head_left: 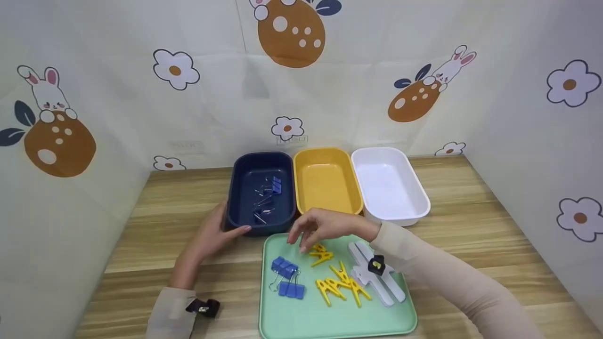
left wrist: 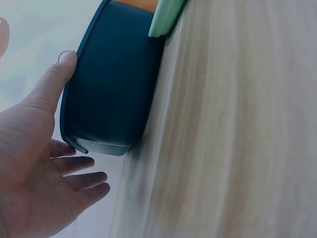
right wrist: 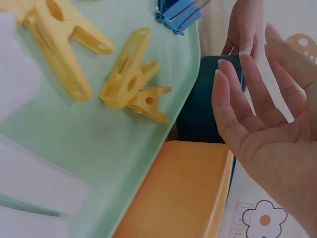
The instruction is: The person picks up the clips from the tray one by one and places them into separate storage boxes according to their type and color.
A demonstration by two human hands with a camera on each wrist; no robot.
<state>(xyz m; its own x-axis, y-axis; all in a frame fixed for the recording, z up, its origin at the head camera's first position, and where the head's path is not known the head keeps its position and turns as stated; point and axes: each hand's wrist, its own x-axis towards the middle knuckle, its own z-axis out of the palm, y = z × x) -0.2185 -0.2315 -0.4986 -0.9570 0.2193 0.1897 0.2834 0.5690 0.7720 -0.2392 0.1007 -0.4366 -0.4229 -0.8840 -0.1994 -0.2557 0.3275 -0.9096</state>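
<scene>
My left hand (head_left: 212,240) is at the left side of the navy bin (head_left: 261,230), thumb on its rim. In the left wrist view the fingers stand apart beside the bin wall. Blue binder clips (head_left: 276,185) lie inside the bin. Over the back edge of the green tray (head_left: 330,325) hovers my right hand (head_left: 327,223), its fingers loosely bent and holding nothing. Just below it on the tray are small yellow clothespins (head_left: 321,255), with larger yellow clothespins (head_left: 339,285) nearer me. More blue binder clips (head_left: 285,267) sit at the tray's left. Long white plastic pieces (head_left: 388,292) lie at its right.
A yellow bin (head_left: 325,188) and a white bin (head_left: 391,188) stand in a row right of the navy one, behind the tray. Patterned sheet walls (head_left: 212,117) enclose the wooden table (head_left: 179,202) at the back and sides.
</scene>
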